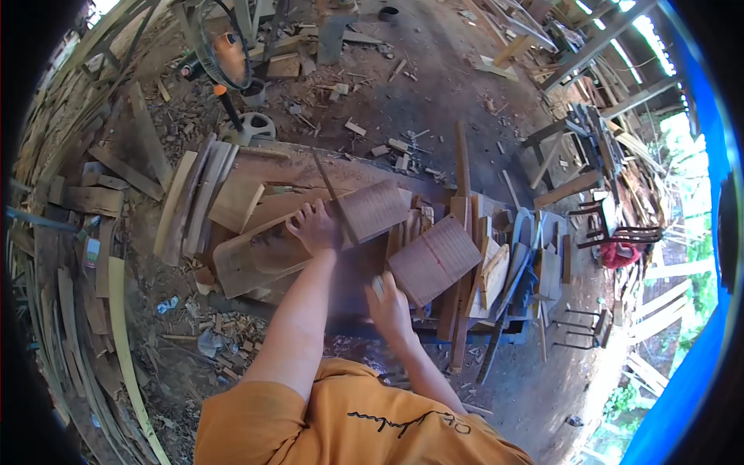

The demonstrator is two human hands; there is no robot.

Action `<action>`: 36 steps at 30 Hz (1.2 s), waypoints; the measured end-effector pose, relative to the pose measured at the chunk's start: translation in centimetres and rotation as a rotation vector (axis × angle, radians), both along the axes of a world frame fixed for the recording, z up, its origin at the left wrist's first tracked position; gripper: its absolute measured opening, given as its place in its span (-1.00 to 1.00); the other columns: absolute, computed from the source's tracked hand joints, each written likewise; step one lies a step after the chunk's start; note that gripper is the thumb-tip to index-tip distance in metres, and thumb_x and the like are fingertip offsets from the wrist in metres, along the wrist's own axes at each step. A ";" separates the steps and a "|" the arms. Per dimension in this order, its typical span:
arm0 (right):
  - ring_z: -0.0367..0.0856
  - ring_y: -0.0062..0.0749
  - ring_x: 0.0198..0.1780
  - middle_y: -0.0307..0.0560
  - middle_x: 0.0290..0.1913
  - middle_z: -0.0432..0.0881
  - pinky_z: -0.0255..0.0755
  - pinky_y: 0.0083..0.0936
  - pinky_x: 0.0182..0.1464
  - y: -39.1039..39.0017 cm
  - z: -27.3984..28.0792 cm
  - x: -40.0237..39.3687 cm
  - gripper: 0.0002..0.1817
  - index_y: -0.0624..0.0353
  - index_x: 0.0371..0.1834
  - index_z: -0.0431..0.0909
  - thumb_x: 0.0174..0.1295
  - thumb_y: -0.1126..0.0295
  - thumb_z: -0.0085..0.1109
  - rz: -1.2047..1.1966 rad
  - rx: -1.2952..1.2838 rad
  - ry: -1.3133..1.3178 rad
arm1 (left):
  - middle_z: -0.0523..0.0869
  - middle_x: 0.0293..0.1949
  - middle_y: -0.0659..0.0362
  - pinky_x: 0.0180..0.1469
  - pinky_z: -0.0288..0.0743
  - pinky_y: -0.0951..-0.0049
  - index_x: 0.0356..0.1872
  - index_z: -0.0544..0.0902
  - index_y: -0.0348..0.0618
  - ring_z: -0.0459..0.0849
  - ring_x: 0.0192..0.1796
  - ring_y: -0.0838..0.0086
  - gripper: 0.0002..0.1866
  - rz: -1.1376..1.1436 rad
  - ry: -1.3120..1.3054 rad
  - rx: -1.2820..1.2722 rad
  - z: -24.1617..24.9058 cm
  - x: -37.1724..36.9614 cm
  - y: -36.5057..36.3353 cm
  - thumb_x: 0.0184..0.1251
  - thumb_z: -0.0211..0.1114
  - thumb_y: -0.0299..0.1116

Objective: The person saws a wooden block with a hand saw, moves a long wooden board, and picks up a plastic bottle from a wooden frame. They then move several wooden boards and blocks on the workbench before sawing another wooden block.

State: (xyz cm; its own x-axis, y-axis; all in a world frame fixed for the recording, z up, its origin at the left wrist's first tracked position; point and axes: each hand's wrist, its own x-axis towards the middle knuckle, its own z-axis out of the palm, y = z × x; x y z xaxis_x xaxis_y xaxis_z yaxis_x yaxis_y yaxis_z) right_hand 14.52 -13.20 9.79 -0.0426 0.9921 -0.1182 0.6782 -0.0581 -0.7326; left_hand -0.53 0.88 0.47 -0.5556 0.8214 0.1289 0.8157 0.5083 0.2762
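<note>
My left hand presses down on a brown wooden plank, fingers spread near its far edge. The plank lies slanted across a low workbench. Across it runs a thin dark blade, which looks like a handsaw's. In line with the blade, my right hand is closed around a pale handle, partly hidden by the fingers. Beyond the blade, the reddish-brown grained end of the wood points right. A separate squarish board rests tilted just right of my right hand.
Several curved wood strips lie on the bench's left. Offcuts and slats are stacked at its right. A fan stands beyond the bench at the left. Scraps litter the ground. Dark chairs stand at the right.
</note>
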 end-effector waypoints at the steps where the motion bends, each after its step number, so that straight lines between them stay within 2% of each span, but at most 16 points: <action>1: 0.58 0.40 -0.25 0.40 -0.38 0.60 0.44 0.07 -0.24 -2.5 1.2 1.5 -0.71 0.28 -0.10 0.35 0.29 0.33 0.18 -0.011 -0.048 0.015 | 0.61 0.06 0.13 0.39 -0.05 -0.12 0.02 0.61 0.04 0.42 0.26 0.23 -0.68 -0.003 -0.100 -0.106 0.6 0.1 -0.2 0.46 -0.07 -0.19; 3: 0.57 0.40 -0.23 0.41 -0.37 0.59 0.43 0.06 -0.25 -6.5 2.1 3.5 -0.68 0.30 -0.04 0.35 0.29 0.34 0.20 -0.032 -0.178 -0.009 | 0.62 0.04 0.13 0.38 -0.04 -0.12 0.00 0.61 0.05 0.44 0.23 0.23 -0.69 -0.016 -0.097 -0.085 0.4 0.0 -0.3 0.45 -0.06 -0.19; 5: 0.58 0.39 -0.24 0.41 -0.36 0.60 0.44 0.05 -0.26 -5.6 1.0 3.4 -0.68 0.29 -0.06 0.35 0.29 0.33 0.20 -0.038 -0.148 0.026 | 0.62 0.02 0.14 0.37 -0.03 -0.12 -0.02 0.61 0.05 0.45 0.21 0.23 -0.70 -0.031 -0.079 -0.076 -0.3 0.1 -0.6 0.45 -0.05 -0.19; 8: 0.60 0.33 -0.27 0.38 -0.35 0.61 0.45 0.06 -0.29 1.3 -4.7 0.0 -0.69 0.26 -0.11 0.35 0.29 0.29 0.20 0.008 0.090 0.010 | 0.62 -0.02 0.14 0.34 0.01 -0.11 -0.05 0.62 0.07 0.47 0.17 0.24 -0.73 -0.032 0.003 0.018 -1.7 0.0 -0.4 0.43 -0.03 -0.19; 11: 0.61 0.30 -0.29 0.35 -0.37 0.62 0.47 0.08 -0.29 6.5 -5.6 -2.0 -0.69 0.23 -0.14 0.33 0.29 0.26 0.19 0.013 0.110 -0.068 | 0.62 -0.06 0.16 0.28 0.08 -0.07 -0.11 0.62 0.11 0.47 0.15 0.27 -0.73 0.074 0.136 0.125 -3.4 -0.7 1.1 0.46 -0.06 -0.15; 14: 0.61 0.31 -0.30 0.32 -0.40 0.63 0.48 0.10 -0.26 5.9 -5.0 -0.8 -0.68 0.21 -0.13 0.32 0.28 0.25 0.19 0.091 0.177 -0.078 | 0.60 -0.02 0.15 0.29 0.07 -0.07 -0.07 0.61 0.09 0.47 0.16 0.26 -0.69 0.113 0.093 0.002 -3.1 0.1 0.9 0.47 -0.09 -0.12; 16: 0.61 0.32 -0.30 0.32 -0.41 0.63 0.48 0.09 -0.27 4.2 -1.8 -0.9 -0.69 0.20 -0.14 0.32 0.27 0.27 0.20 0.067 0.166 -0.051 | 0.62 -0.03 0.14 0.31 0.07 -0.13 -0.04 0.60 0.05 0.49 0.15 0.26 -0.70 0.054 0.068 0.072 -1.8 0.2 0.5 0.45 -0.06 -0.13; 17: 0.61 0.32 -0.29 0.32 -0.40 0.63 0.46 0.08 -0.28 3.0 1.2 -0.3 -0.69 0.19 -0.15 0.32 0.26 0.27 0.23 0.030 0.118 -0.043 | 0.61 -0.02 0.10 0.29 0.09 -0.14 -0.04 0.59 0.00 0.49 0.14 0.23 -0.64 0.040 0.080 0.081 -1.9 0.1 0.5 0.48 -0.09 -0.05; 20: 0.60 0.32 -0.27 0.30 -0.40 0.63 0.44 0.06 -0.28 -1.0 5.1 3.9 -0.67 0.20 -0.19 0.33 0.25 0.27 0.27 -0.045 0.116 0.073 | 0.61 0.01 0.05 0.30 0.09 -0.15 -0.02 0.59 -0.02 0.48 0.17 0.21 -0.58 0.030 0.002 0.031 1.3 0.7 -0.1 0.49 -0.12 0.01; 22: 0.60 0.31 -0.28 0.30 -0.40 0.62 0.44 0.02 -0.30 -3.9 5.6 7.1 -0.67 0.21 -0.24 0.35 0.24 0.26 0.30 -0.121 0.139 0.077 | 0.62 0.02 0.03 0.30 0.08 -0.16 0.00 0.59 -0.02 0.47 0.18 0.19 -0.55 0.012 -0.017 -0.003 1.1 0.7 0.3 0.49 -0.13 0.04; 28: 0.58 0.29 -0.31 0.28 -0.42 0.57 0.43 -0.02 -0.34 -7.6 1.2 19.7 -0.67 0.25 -0.33 0.37 0.30 0.20 0.23 -0.536 0.257 -0.275 | 0.62 0.08 -0.01 0.32 0.05 -0.21 0.11 0.57 -0.03 0.44 0.24 0.10 -0.38 -0.009 0.077 0.009 0.9 1.1 0.2 0.44 -0.14 0.25; 31: 0.57 0.30 -0.31 0.28 -0.43 0.55 0.40 0.02 -0.32 -6.4 -1.2 23.6 -0.65 0.24 -0.27 0.36 0.33 0.16 0.20 -0.642 0.273 -0.394 | 0.50 0.27 -0.05 0.34 0.05 -0.26 0.25 0.47 0.00 0.38 0.36 0.07 -0.23 -0.084 0.023 -0.183 1.2 -0.2 0.0 0.34 -0.15 0.42; 32: 0.56 0.33 -0.30 0.31 -0.42 0.56 0.38 0.03 -0.31 -5.9 -1.9 24.6 -0.65 0.24 -0.24 0.35 0.32 0.17 0.21 -0.689 0.284 -0.433 | 0.50 0.27 -0.05 0.34 0.05 -0.26 0.25 0.47 0.00 0.38 0.36 0.07 -0.23 -0.088 0.043 -0.175 1.2 -1.3 0.1 0.34 -0.15 0.42; 34: 0.58 0.27 -0.28 0.24 -0.32 0.53 0.44 0.05 -0.30 -4.9 -3.3 26.3 -0.59 0.22 -0.21 0.32 0.34 0.07 0.15 -0.709 0.263 -0.501 | 0.46 0.31 -0.05 0.33 0.07 -0.27 0.29 0.42 -0.02 0.37 0.38 0.06 -0.16 -0.302 -0.095 -0.335 2.1 -3.3 0.4 0.27 -0.10 0.47; 35: 0.58 0.26 -0.26 0.23 -0.32 0.53 0.44 0.04 -0.30 -4.5 -4.0 26.9 -0.58 0.22 -0.20 0.32 0.33 0.06 0.17 -0.724 0.257 -0.503 | 0.55 0.23 -0.07 0.34 0.20 -0.10 0.27 0.47 -0.09 0.46 0.32 0.06 -0.12 -0.373 -0.146 -0.285 2.8 -4.3 0.3 0.18 0.05 0.47; 36: 0.57 0.25 -0.25 0.22 -0.32 0.53 0.45 0.03 -0.29 -3.9 -4.8 27.6 -0.57 0.22 -0.20 0.33 0.31 0.04 0.18 -0.728 0.255 -0.505 | 0.55 0.23 -0.07 0.34 0.20 -0.10 0.27 0.47 -0.09 0.46 0.32 0.06 -0.12 -0.357 -0.124 -0.287 3.3 -4.9 0.6 0.18 0.05 0.47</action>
State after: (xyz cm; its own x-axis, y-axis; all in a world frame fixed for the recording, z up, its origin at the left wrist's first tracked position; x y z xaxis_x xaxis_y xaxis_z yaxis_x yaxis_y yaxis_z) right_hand 42.08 -17.14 5.04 0.5997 0.7522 0.2730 0.7801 -0.4735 -0.4090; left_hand -5.43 1.53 3.79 -0.2285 0.9566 -0.1810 0.9231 0.2720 0.2718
